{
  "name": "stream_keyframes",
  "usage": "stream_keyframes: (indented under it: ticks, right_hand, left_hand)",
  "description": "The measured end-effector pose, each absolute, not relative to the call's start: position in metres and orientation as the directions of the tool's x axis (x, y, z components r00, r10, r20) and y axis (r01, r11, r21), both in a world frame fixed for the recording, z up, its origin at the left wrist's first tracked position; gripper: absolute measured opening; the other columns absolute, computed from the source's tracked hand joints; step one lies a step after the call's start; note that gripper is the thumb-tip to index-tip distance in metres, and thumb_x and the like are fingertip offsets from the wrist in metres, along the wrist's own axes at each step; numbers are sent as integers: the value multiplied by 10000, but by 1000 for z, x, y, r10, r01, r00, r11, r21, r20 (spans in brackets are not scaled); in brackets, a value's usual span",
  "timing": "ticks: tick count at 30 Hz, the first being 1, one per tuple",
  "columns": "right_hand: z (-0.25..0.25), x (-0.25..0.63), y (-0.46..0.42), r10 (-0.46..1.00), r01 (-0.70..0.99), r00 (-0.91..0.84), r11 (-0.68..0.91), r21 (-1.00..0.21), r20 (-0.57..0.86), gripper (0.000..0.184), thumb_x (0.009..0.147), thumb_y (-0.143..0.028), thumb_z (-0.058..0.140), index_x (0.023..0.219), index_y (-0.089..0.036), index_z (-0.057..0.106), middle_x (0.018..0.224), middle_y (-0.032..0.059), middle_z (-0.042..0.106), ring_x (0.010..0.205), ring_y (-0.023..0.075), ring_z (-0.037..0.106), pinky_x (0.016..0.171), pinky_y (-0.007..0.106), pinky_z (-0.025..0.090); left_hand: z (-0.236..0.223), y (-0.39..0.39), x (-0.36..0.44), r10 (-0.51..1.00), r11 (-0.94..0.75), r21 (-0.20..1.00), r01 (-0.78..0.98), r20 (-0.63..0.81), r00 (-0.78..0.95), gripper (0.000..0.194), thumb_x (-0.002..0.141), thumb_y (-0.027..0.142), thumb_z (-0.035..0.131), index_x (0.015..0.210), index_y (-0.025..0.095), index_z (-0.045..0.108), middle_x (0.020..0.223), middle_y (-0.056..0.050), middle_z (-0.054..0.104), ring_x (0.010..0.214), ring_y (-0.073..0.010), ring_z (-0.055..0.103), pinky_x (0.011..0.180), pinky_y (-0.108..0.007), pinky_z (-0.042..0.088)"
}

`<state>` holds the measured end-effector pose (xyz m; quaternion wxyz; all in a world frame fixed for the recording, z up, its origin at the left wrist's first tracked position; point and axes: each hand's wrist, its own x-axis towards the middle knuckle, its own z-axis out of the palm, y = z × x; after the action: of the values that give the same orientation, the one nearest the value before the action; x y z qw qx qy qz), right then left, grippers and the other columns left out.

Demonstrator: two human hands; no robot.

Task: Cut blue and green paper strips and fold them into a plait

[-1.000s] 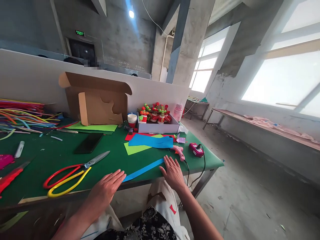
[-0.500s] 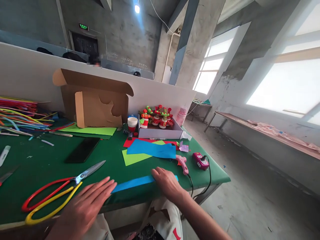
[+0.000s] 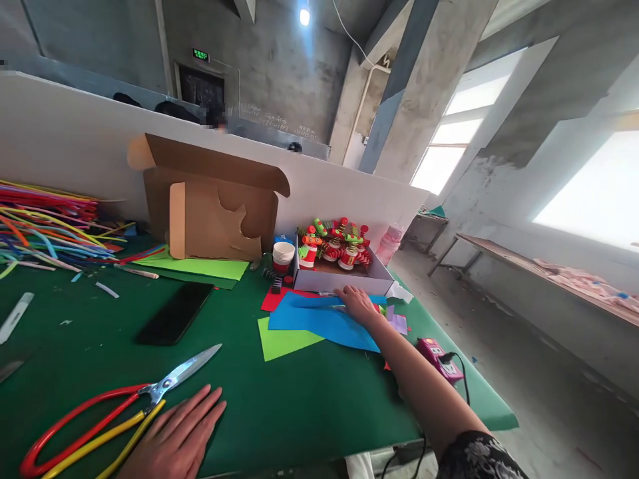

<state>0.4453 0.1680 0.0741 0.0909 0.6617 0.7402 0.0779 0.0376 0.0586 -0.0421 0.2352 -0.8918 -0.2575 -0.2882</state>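
At the far left of the frame, a heap of coloured strips [image 3: 50,223] spreads over the green table [image 3: 279,412], with a white pen-like tool [image 3: 16,317] below it. In the lower left lie large scissors [image 3: 187,371] with red and yellow handles, blades together and pointing up and right. Just beside the handles, our left hand [image 3: 177,432] rests palm down, fingers extended, and we see nothing held in it. Above the scissors lies a dark phone [image 3: 177,313]; beyond it, an opened cardboard box [image 3: 210,219] stands behind light green sheets [image 3: 210,266].

Near the middle of the frame, stacked paper cups [image 3: 283,254] stand left of a shallow white box [image 3: 319,280]. Inside it sit several red and green figures [image 3: 348,251]. These look assembled to us, so we judge that some pieces are done.

Below that box lies the blue paper [image 3: 314,322], over a lime green sheet [image 3: 279,342] and a red sheet [image 3: 269,301]. Our right hand [image 3: 357,303] reaches to its upper edge; its fingertips are unclear, so we cannot tell whether they pinch anything. The blue paper lies loose, joined to no figure that we can see; any shaping or fixing of it seems left to do. At the right, a magenta box [image 3: 439,359] with a black cord sits near the table's edge.
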Motion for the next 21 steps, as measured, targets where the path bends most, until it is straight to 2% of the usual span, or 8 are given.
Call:
stream_keyframes:
  ticks: [3, 6, 8, 11, 16, 19, 21]
  right_hand:
    - [70, 443, 163, 991, 972, -133, 134, 191, -19, 490, 956, -302, 593, 1429, -215, 501, 1358, 181, 578, 1262, 312, 528, 1030, 437, 415]
    - [69, 428, 148, 971, 966, -225, 233, 115, -75, 445, 961, -247, 554, 1406, -239, 534, 1323, 112, 621, 1198, 237, 588, 980, 343, 465]
    - [67, 417, 138, 934, 940, -322, 334, 65, -152, 484, 907, -214, 599, 1387, -250, 552, 1293, 82, 645, 1140, 218, 629, 920, 304, 503]
    - [62, 405, 131, 912, 921, -347, 376, 104, -218, 562, 828, -109, 617, 1380, -186, 547, 1296, 127, 645, 1126, 255, 643, 884, 329, 530]
    - [54, 400, 136, 936, 930, -291, 326, 172, -199, 361, 902, -31, 488, 1226, -114, 624, 1160, 172, 697, 1053, 266, 670, 841, 335, 534]
    - [55, 400, 143, 950, 937, -262, 293, 192, -171, 293, 910, -7, 476, 1105, -115, 666, 1060, 164, 724, 986, 262, 691, 797, 318, 526]
    - [61, 397, 144, 959, 941, -246, 271, 203, -141, 287, 906, 7, 480, 1080, -123, 669, 1057, 152, 727, 999, 258, 689, 836, 323, 511]
  left_hand:
    - [-43, 56, 35, 353, -748, -256, 612, 628, 694, 438, 861, 186, 494, 1257, 257, 665, 1258, 11, 727, 1124, -153, 677, 904, -238, 459]
    - [-41, 56, 36, 362, -750, -244, 615, 626, 691, 470, 853, 174, 487, 1282, 277, 651, 1254, 17, 729, 1111, -164, 686, 901, -257, 468]
    - [-36, 55, 39, 353, -754, -251, 606, 624, 697, 478, 844, 163, 477, 1273, 277, 656, 1248, 20, 732, 1093, -172, 694, 885, -268, 471]
    - [-28, 54, 44, 340, -759, -226, 611, 663, 668, 479, 846, 155, 458, 1264, 271, 660, 1188, 14, 758, 1038, -176, 709, 853, -278, 475]
    - [-24, 52, 42, 357, -779, -158, 607, 684, 637, 410, 871, 171, 485, 1236, 242, 656, 1115, -9, 777, 1020, -172, 707, 870, -272, 488]
    - [-26, 58, 26, 453, -660, -128, 740, 718, 529, 351, 903, 211, 485, 1215, 224, 645, 1124, -72, 768, 1027, -256, 702, 853, -367, 512]
    - [-25, 64, 12, 533, -549, -117, 827, 714, 454, 366, 931, 279, 458, 1250, 215, 625, 1133, -115, 758, 1032, -327, 694, 780, -422, 526]
